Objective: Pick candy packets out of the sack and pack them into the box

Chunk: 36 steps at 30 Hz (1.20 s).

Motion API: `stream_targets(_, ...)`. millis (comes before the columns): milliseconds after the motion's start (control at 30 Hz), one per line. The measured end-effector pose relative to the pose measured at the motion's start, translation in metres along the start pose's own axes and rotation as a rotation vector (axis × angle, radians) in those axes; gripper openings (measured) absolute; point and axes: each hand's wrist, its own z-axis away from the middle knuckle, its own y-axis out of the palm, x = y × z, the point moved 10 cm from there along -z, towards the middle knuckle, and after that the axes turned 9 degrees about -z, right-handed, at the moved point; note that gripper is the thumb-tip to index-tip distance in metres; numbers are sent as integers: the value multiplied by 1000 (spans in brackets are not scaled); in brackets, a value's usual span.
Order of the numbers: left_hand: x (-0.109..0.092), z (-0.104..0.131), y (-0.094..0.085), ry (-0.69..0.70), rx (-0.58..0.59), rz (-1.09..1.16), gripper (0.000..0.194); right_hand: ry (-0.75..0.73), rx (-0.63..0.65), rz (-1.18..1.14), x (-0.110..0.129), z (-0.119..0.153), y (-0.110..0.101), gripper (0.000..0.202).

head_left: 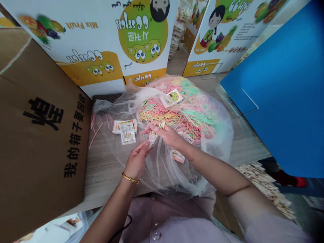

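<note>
My left hand [138, 156] is closed on the lower end of a small printed candy packet [153, 137], pinched between thumb and fingers. At the packet's upper end, my right hand [165, 135] is closed around a few thin pastel candy sticks [161, 125], their lower ends at the packet's mouth. How far the sticks sit inside I cannot tell. Just beyond my hands, a big clear plastic bag [222, 135] lies spread out, holding a heap of pink, green and yellow candy sticks [162, 111]. Left of my hands lie small packets [128, 137], at least one with sticks inside.
Another packet [174, 97] rests on the heap, and one [178, 156] lies below my right wrist. Loose pink sticks [95, 135] are on the table [106, 179]. A brown carton [45, 135] stands left, printed boxes [101, 44] behind, a blue panel [283, 94] right.
</note>
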Motion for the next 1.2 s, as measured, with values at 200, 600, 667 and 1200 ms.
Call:
stream_targets(200,-4,2,7,-21,58,44,33,111,156,13,4,2,3,48)
stream_targets(600,-4,9,20,-77,159,29,34,107,-74,-113,5,-17,-26,68)
stream_targets(667,-3,9,19,-65,158,16,34,82,-146,-116,18,-20,-37,70)
stream_targets(1200,-3,11,17,-79,178,16,40,107,-166,-74,23,-13,-41,65)
